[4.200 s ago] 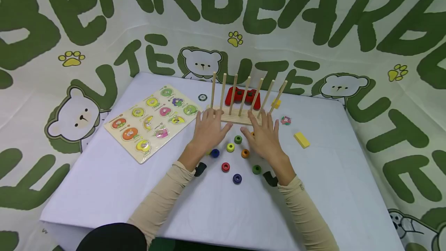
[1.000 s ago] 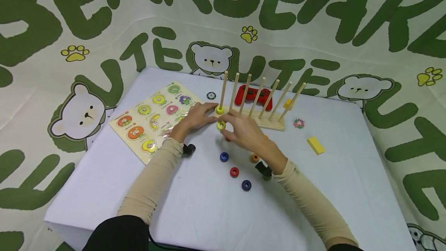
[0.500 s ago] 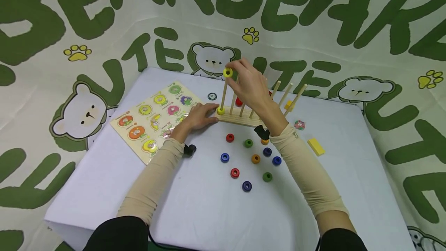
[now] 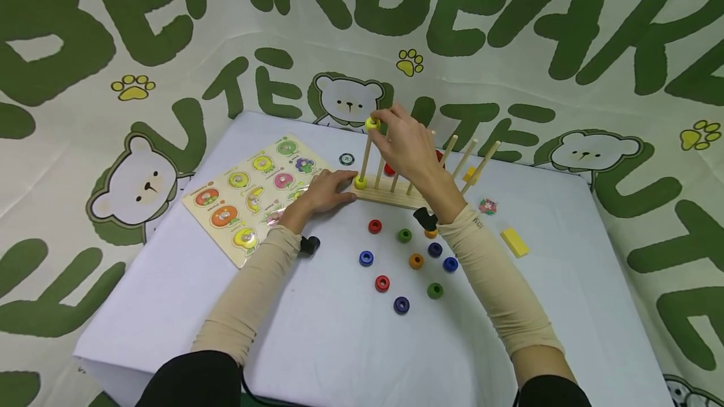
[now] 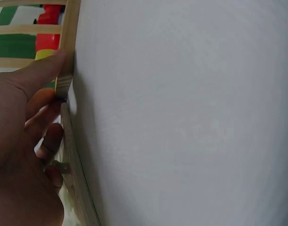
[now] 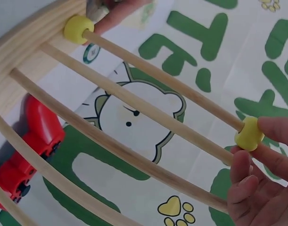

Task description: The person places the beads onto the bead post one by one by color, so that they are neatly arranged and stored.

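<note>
A wooden peg stand (image 4: 390, 195) with a row of upright dowels is on the white table. My right hand (image 4: 410, 146) pinches a yellow bead (image 6: 249, 134) at the top of the leftmost dowel; in the right wrist view the dowel's tip enters the bead's hole. Another yellow bead (image 6: 77, 29) sits at the foot of that same dowel. At the stand's left end, my left hand (image 4: 322, 192) holds the base, thumb in front and fingers behind. Several loose beads lie in front of the stand, among them a red bead (image 4: 374, 226) and a green bead (image 4: 404, 235).
A fruit puzzle board (image 4: 237, 196) lies left, partly under the left hand. Behind the stand is a red game controller (image 6: 40, 127), mostly hidden in the head view. A yellow block (image 4: 514, 242) and a small pink-and-green piece (image 4: 488, 206) lie right. A round token (image 4: 347, 159) is behind.
My right hand picked up the yellow bead from in front of the stand and raised it to the leftmost dowel's top. Since half a second ago, the bead has tilted there. The left hand stays put.
</note>
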The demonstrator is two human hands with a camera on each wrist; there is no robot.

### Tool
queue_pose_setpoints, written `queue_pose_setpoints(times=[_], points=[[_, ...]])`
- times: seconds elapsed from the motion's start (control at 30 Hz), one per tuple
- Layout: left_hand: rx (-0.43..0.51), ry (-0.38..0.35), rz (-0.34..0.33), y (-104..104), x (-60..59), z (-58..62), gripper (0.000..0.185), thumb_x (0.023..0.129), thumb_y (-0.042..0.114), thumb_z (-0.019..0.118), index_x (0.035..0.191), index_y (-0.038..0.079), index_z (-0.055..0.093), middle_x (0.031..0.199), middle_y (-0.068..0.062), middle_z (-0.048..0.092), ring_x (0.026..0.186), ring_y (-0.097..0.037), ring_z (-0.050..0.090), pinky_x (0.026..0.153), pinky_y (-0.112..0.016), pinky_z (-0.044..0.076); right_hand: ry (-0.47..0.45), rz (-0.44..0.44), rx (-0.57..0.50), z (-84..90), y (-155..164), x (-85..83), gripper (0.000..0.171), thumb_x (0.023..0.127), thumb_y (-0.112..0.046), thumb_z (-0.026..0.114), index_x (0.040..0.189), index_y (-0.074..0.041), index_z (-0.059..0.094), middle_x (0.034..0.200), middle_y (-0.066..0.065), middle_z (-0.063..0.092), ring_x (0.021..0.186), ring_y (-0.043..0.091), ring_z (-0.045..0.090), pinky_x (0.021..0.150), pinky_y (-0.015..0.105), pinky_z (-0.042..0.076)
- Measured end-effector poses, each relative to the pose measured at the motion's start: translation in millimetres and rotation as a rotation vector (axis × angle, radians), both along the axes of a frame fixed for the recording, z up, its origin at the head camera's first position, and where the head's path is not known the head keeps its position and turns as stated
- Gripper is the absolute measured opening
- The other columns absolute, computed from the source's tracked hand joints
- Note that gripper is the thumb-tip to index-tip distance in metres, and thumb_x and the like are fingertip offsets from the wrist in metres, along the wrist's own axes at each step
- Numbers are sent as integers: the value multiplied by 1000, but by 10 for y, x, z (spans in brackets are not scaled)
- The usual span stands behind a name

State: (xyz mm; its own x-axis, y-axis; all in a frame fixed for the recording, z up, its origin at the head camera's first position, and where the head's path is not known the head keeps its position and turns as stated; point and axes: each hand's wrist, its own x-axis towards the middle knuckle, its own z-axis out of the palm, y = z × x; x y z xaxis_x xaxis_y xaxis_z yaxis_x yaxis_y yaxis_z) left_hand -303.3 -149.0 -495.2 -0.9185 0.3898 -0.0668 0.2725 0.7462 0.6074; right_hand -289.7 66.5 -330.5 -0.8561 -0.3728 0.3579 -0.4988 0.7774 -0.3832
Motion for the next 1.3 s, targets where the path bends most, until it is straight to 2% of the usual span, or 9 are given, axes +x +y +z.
queue_pose_setpoints(times=[0.27, 0.43, 0.57, 0.7, 0.87, 0.97, 1.1, 1.2, 1.3], points=[[-20, 12, -6, 8, 12, 9, 68, 103, 34, 71, 163, 15, 46, 164, -10, 51, 131, -34, 50, 110, -51, 36, 88, 3, 6, -16, 70, 132, 46, 108, -35, 65, 149, -12, 62, 138, 10, 64, 71, 23, 59, 56, 37, 45], [-55, 14, -35, 30, -11, 14, 70, 104, 38, 70, 165, 15, 43, 167, -9, 47, 135, -35, 49, 112, -52, 36, 133, 59, 18, -189, 242, 382, 34, 107, -28, 67, 134, -8, 71, 128, 12, 70, 61, 24, 56, 51, 36, 45], [-83, 20, -31, 20, -24, 19, 71, 104, 40, 69, 165, 15, 43, 167, -10, 47, 136, -36, 49, 113, -53, 36, -37, 153, 180, -560, 311, 526, 29, 104, -25, 72, 126, -7, 75, 117, 12, 75, 69, 22, 66, 56, 31, 52], [-77, 19, -23, -4, -18, 18, 71, 103, 40, 69, 165, 15, 43, 167, -10, 47, 137, -36, 49, 113, -54, 35, -232, 222, 397, -956, 322, 611, 40, 102, -25, 76, 137, -8, 70, 123, 11, 73, 88, 22, 71, 74, 35, 60], [-57, 11, -18, -16, -12, 10, 71, 104, 40, 69, 165, 15, 43, 167, -9, 47, 139, -36, 48, 115, -54, 34, -261, 236, 443, -1228, 305, 669, 37, 100, -21, 78, 135, -12, 71, 112, 7, 71, 84, 19, 67, 77, 38, 58], [-57, 16, -15, -10, -13, 10, 71, 104, 40, 69, 165, 15, 43, 167, -10, 47, 140, -36, 47, 116, -54, 34, -238, 250, 419, -1271, 293, 677, 26, 99, -21, 79, 124, -13, 75, 105, 5, 71, 76, 17, 64, 69, 36, 56], [-53, 16, -9, -1, -23, -8, 71, 104, 40, 69, 165, 15, 44, 167, -9, 47, 139, -36, 47, 116, -54, 34, -219, 262, 403, -1249, 299, 672, 21, 99, -21, 79, 117, -12, 77, 106, 4, 73, 80, 18, 67, 72, 36, 58], [-50, 16, -7, 4, -32, -32, 70, 103, 40, 69, 164, 16, 44, 167, -9, 47, 137, -35, 48, 115, -54, 34, -236, 246, 355, -1129, 332, 662, 23, 99, -20, 79, 121, -11, 77, 110, 5, 74, 87, 19, 70, 77, 37, 59], [-51, 19, -11, 6, -40, -48, 70, 104, 40, 69, 164, 16, 44, 168, -8, 47, 134, -34, 48, 112, -53, 35, -202, 229, 277, -903, 391, 633, 27, 99, -19, 80, 123, -10, 77, 113, 6, 74, 86, 19, 71, 75, 34, 60]])
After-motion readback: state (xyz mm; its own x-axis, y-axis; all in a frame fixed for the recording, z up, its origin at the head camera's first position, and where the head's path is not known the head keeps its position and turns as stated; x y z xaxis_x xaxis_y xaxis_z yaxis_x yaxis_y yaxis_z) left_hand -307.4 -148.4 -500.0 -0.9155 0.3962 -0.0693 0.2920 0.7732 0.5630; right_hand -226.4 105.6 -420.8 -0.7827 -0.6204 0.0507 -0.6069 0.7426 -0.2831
